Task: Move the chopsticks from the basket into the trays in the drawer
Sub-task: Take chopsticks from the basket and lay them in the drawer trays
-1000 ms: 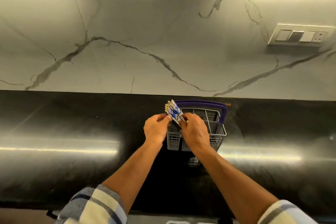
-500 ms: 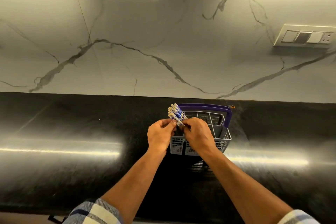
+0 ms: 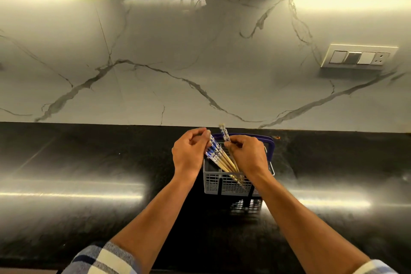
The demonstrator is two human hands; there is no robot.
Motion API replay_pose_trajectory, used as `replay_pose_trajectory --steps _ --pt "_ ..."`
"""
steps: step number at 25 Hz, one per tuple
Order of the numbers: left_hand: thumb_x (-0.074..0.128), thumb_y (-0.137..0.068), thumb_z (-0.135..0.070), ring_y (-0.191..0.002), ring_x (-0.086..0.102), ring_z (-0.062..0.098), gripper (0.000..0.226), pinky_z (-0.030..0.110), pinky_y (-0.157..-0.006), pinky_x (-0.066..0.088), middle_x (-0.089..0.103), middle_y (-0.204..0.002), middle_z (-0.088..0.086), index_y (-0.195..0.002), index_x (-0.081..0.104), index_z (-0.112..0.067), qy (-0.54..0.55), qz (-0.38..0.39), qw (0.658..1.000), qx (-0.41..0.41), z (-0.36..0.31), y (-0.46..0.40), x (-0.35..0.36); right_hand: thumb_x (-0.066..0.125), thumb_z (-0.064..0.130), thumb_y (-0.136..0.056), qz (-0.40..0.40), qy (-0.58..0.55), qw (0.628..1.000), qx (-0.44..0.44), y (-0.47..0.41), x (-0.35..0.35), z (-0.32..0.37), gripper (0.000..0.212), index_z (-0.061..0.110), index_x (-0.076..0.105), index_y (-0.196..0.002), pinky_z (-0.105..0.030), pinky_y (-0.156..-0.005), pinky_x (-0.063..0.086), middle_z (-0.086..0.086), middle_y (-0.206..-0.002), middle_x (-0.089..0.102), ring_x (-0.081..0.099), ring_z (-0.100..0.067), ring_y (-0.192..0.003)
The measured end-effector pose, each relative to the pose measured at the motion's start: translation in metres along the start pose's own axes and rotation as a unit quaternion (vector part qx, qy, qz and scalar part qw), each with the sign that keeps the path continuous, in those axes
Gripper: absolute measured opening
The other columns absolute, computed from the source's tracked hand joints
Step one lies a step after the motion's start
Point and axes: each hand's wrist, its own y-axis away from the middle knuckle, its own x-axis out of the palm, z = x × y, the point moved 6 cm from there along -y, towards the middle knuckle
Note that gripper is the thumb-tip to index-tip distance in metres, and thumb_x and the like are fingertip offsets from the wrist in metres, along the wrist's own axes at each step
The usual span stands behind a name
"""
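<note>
While tilted leftward out of a grey basket (image 3: 224, 181) on a black counter (image 3: 89, 184): chopsticks (image 3: 219, 157), blue-patterned tops fanned, plain tips down inside. Left hand (image 3: 189, 154) pinched around the fanned tops. Right hand (image 3: 249, 155) closed on two separate chopsticks (image 3: 224, 133) raised above the purple handle (image 3: 270, 143). Marble wall (image 3: 200, 62) behind.

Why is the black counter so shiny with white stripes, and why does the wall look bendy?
In the head view, strip lights under the cabinets bounce off the glossy black counter as bright glare bands on both sides of the basket; the wide-angle lens curves the marble wall and tilts the switch panel; the chopsticks look slightly soft between the left hand and right hand.
</note>
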Motion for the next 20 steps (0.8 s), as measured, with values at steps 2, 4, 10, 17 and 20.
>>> replay_pose_trajectory --steps 2,4,10,17,20 --pt "0.071 -0.09 -0.028 -0.095 0.073 0.007 0.033 0.028 -0.091 0.058 0.077 -0.103 -0.001 -0.122 0.068 -0.021 -0.002 0.059 0.997 0.055 -0.029 0.0 0.008 0.067 0.022 -0.093 -0.022 -0.039 0.999 0.004 -0.001 -0.019 0.016 0.016 0.017 0.077 -0.105 -0.03 -0.076 0.058 0.003 -0.083 0.073 0.068 -0.013 -0.075" --pt "0.068 -0.092 -0.027 -0.108 0.067 -0.001 0.045 0.017 -0.096 0.052 0.073 -0.117 -0.004 -0.135 0.059 -0.025 -0.014 0.13 0.986 0.102 -0.059 0.001 0.019 0.068 0.021 -0.092 -0.025 -0.069 0.997 -0.008 -0.002 -0.036 0.032 0.014 0.018 0.077 -0.103 -0.032 -0.078 0.06 0.005 -0.082 0.073 0.071 -0.014 -0.077" --pt "0.07 -0.09 -0.019 -0.107 0.068 0.001 0.052 0.022 -0.103 0.048 0.075 -0.112 -0.003 -0.137 0.055 -0.036 -0.065 0.21 0.958 0.183 -0.117 0.01 0.035 0.071 0.02 -0.09 0.072 -0.148 0.986 -0.005 0.011 -0.066 0.063 0.007 0.02 0.078 -0.088 -0.04 -0.086 0.06 -0.007 -0.085 0.077 0.073 -0.027 -0.087" --pt "0.068 -0.09 -0.007 -0.095 0.075 0.017 0.042 0.034 -0.09 0.059 0.078 -0.105 0.005 -0.129 0.064 -0.023 -0.013 0.244 0.957 0.159 -0.122 0.026 0.034 0.073 0.02 -0.087 0.15 -0.18 0.97 0.059 0.037 -0.076 0.059 0.012 0.01 0.078 -0.089 -0.024 -0.075 0.061 -0.012 -0.086 0.077 0.07 -0.014 -0.074" --pt "0.065 -0.091 -0.004 -0.094 0.075 0.019 0.042 0.03 -0.083 0.061 0.077 -0.105 0.007 -0.13 0.063 -0.02 -0.005 0.258 0.956 0.139 -0.122 0.033 0.034 0.073 0.019 -0.087 0.153 -0.173 0.971 0.057 0.043 -0.075 0.056 0.015 0.007 0.078 -0.092 -0.028 -0.078 0.062 -0.012 -0.085 0.077 0.07 -0.013 -0.072"
